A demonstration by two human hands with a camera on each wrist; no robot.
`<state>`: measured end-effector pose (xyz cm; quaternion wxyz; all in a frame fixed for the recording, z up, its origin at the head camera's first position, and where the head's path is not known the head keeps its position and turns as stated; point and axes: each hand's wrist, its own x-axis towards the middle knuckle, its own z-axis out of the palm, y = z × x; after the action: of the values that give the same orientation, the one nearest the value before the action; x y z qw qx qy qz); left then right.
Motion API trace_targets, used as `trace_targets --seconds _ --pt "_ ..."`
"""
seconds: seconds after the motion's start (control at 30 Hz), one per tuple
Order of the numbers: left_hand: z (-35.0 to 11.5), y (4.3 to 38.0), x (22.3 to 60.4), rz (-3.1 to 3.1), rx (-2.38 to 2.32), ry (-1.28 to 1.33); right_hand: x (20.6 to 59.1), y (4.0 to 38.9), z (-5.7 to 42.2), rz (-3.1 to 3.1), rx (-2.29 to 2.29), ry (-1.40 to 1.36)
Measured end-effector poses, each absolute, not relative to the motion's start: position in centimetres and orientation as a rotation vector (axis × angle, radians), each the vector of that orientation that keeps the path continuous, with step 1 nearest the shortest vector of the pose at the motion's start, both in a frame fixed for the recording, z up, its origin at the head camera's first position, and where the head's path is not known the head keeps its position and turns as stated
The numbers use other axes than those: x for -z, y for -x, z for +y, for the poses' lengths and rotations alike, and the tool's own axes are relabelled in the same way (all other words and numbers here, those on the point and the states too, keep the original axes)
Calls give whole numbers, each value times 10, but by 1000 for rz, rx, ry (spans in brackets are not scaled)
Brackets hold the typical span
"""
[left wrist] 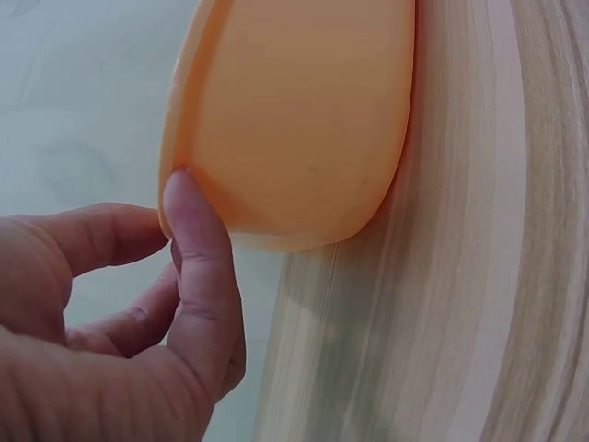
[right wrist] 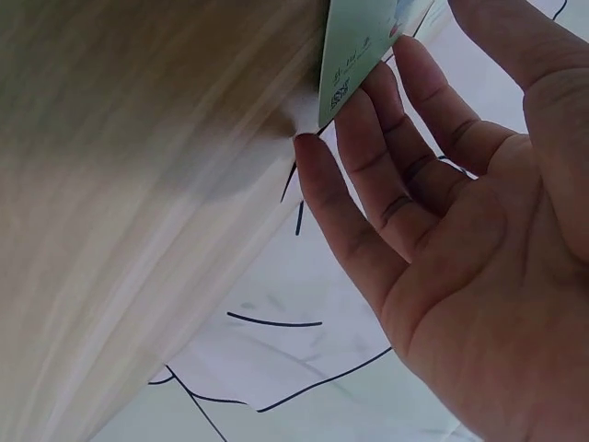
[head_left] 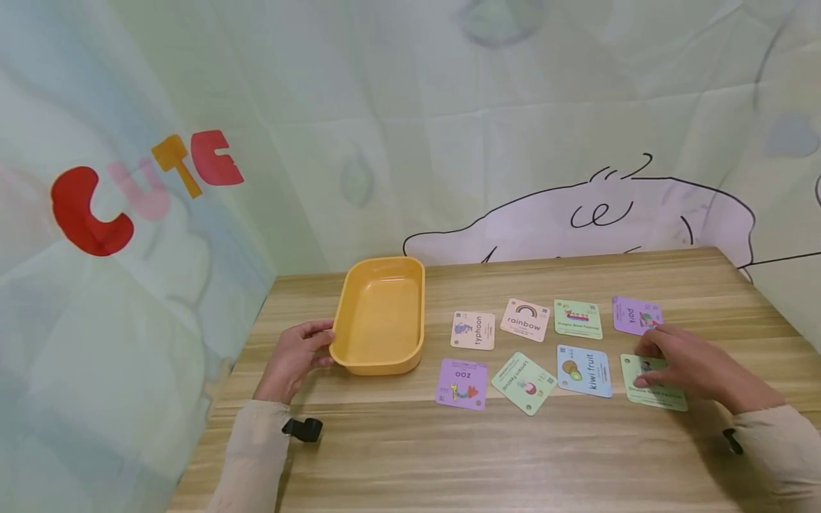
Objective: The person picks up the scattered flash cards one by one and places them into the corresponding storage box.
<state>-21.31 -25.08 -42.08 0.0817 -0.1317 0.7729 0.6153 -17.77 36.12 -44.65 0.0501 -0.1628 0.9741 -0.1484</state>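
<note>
A yellow-orange rectangular tray (head_left: 378, 369) with rounded corners stands on the wooden table. My left hand (head_left: 296, 360) pinches its near left corner, and in the left wrist view one digit (left wrist: 198, 216) lies over the rim. At the far right, my right hand (head_left: 695, 367) reaches over a green festival card (head_left: 663, 399), partly covering its picture. The right wrist view shows extended fingers (right wrist: 354, 221) with their tips at the edge of the green card (right wrist: 354, 69). Just beyond this hand lies a purple "park" card (head_left: 631, 313).
Between tray and right hand lie "typhoon" (head_left: 471, 338), "rainbow" (head_left: 526, 329), Dragon Boat Festival (head_left: 577, 331), "zoo" (head_left: 452, 392), Lantern Festival (head_left: 522, 377) and "kiwi fruit" (head_left: 593, 356) cards, in two rough rows. A printed curtain (head_left: 385, 142) hangs behind the table (head_left: 449, 463).
</note>
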Motion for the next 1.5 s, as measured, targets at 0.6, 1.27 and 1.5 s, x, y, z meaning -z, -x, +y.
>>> trace_targets --seconds 0.6,1.27,1.5 --pt "-250 214 419 2303 -1803 397 439 186 364 2811 520 466" --pt "-252 216 415 2258 -1834 403 436 192 366 2719 582 437" --pt "-252 214 415 2248 -1840 393 437 191 367 2714 586 455"
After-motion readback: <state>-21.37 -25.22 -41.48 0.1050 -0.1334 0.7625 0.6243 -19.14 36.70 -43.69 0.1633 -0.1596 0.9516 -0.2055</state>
